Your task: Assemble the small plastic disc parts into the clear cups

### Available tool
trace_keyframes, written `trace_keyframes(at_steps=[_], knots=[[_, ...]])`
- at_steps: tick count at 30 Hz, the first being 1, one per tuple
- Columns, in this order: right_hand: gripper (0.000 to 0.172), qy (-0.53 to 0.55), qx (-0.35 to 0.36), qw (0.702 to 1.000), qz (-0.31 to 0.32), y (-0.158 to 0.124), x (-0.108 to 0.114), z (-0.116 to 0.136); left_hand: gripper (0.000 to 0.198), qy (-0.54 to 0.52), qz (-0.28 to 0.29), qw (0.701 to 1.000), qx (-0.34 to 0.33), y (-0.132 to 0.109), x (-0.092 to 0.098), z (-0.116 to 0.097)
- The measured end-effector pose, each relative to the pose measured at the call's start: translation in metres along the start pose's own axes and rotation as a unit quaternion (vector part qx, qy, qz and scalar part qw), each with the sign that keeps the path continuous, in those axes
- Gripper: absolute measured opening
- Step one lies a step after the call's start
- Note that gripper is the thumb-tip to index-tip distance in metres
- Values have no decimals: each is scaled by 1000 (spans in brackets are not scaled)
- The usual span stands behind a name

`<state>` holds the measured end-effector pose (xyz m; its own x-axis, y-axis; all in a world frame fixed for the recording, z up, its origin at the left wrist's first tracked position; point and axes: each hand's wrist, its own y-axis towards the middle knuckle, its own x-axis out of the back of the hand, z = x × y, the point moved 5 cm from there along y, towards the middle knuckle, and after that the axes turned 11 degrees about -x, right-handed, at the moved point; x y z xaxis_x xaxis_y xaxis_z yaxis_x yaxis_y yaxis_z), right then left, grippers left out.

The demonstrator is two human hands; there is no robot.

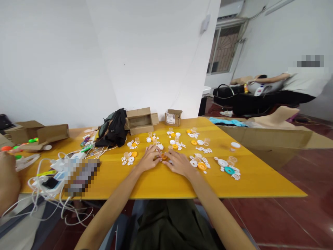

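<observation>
Side by side over the middle of the table, my left hand and my right hand bend inward toward each other. Between their fingertips is a small orange round plastic piece, partly covered by the fingers. Both hands appear to pinch it from opposite sides, low over the tabletop. White and clear plastic pieces close to the hands are partly hidden. To the right lie a larger orange disc and a white disc; left of my left hand is a small group with an orange disc.
Several more groups of plastic parts dot the yellow table, one with a teal disc. Behind stand an open cardboard box, a small box and a black backpack. White cables and a power strip lie left, near another person's arm.
</observation>
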<state>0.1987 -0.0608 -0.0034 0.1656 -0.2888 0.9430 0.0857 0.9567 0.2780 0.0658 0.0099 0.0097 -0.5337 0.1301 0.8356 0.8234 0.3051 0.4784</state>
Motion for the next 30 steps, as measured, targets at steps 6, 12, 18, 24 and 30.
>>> trace_keyframes(at_steps=[6, 12, 18, 24, 30], knots=[[19, 26, 22, 998, -61, 4, -3, 2, 10, -2, -9, 1000, -6, 0, 0, 1], [16, 79, 13, 995, -68, 8, 0, 0, 9, -23, -19, 1000, 5, 1, -2, 4], [14, 166, -9, 982, -92, 10, 2, -5, 6, -57, -37, 998, -3, 2, -1, 4], [13, 269, 14, 957, -108, 12, 2, -7, 20, -84, -76, 993, 9, 1, 0, 10], [16, 327, 34, 938, -110, 15, 0, -7, 21, -110, -64, 992, -3, 4, -4, 16]])
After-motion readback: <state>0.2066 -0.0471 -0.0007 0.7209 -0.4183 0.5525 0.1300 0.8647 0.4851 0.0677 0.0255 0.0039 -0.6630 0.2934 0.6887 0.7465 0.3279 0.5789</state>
